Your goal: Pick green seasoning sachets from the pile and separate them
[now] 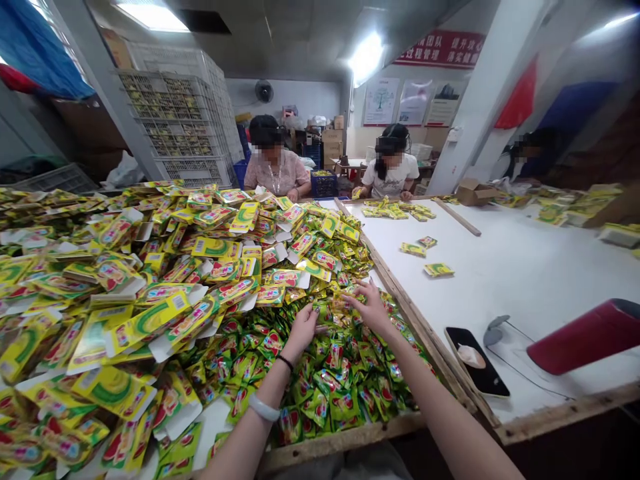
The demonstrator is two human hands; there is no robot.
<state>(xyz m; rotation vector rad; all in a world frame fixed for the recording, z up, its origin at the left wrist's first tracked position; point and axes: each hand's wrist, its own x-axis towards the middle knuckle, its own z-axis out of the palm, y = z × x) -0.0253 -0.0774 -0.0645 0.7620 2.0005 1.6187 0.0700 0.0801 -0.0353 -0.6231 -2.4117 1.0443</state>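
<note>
Over the near green packets [325,400], I had the left hand [303,328] bunched narrow, though I couldn't tell its hold, and the right hand [374,311] spread wide; yellow cartons [150,321] lay heaped left, a phone [489,381] near right.

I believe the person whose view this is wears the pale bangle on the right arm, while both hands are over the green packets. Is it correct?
Not quite: the head view shows the pale bangle on the left arm. The left hand and the right hand are indeed over the green packets.
</note>
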